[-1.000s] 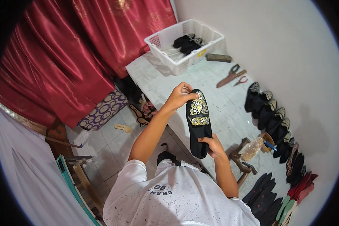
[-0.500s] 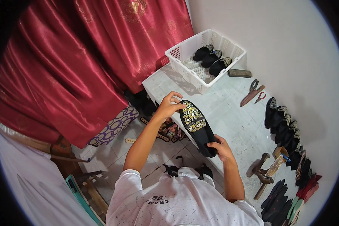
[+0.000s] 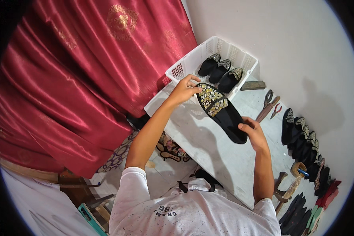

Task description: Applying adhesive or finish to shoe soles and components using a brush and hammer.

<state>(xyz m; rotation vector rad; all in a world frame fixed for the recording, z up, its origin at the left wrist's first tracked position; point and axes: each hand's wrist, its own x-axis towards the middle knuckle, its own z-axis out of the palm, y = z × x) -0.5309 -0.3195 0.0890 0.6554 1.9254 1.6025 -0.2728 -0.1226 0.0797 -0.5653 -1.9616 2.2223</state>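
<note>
Both my hands hold up one black slipper (image 3: 233, 124) with a yellow, white and black patterned upper, tilted above the table. My left hand (image 3: 185, 91) pinches its toe end at the upper left. At the heel, my right hand (image 3: 254, 133) grips the edge, thumb on the black insole and the other fingers hidden beneath. Just behind the toe is a white plastic crate (image 3: 176, 73) with several black patterned slippers (image 3: 218, 70) inside.
The pale table (image 3: 244, 165) bears a block (image 3: 253, 85), scissors (image 3: 268, 96), red-handled pliers (image 3: 276, 110) and a hammer (image 3: 280, 183). A row of slippers (image 3: 303, 135) lines the wall, with black sole pieces (image 3: 293, 216) nearer. A red curtain (image 3: 86, 78) hangs at left.
The slipper has gone up, farther off and to the right in both hands, and its toe now overlaps the crate's near side. My view has shifted slightly.
</note>
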